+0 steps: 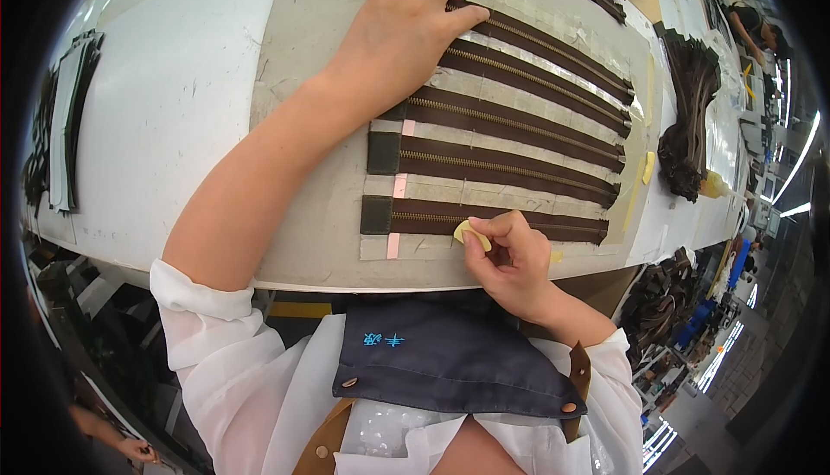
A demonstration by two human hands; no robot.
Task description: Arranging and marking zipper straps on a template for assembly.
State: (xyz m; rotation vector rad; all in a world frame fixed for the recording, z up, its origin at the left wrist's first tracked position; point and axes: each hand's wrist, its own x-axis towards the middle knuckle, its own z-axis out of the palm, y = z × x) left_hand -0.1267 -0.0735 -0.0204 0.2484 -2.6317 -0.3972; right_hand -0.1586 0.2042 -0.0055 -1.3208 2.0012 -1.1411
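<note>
Several dark brown zippers with brass-coloured teeth lie in parallel rows on a grey board (307,242). My left hand (406,30) reaches across to the farthest zipper (553,43), its thumb and fingers closed at that strip's left end. The fingertips partly hide what lies under them. Close to the table's front edge, my right hand (514,263) pinches a small pale yellow piece (471,235) against the lower edge of the nearest zipper (519,223). Dark green rectangular tabs (383,153) sit at the left ends of the nearer zippers, beside pink strips (399,185).
Bundles of dark zippers (692,112) lie at the right and at the far edge of the table. Dark strips (73,121) are stacked at far left on the white tabletop (173,86). A yellowish bottle (716,184) lies beside the right bundle. Another person (761,30) is at far right.
</note>
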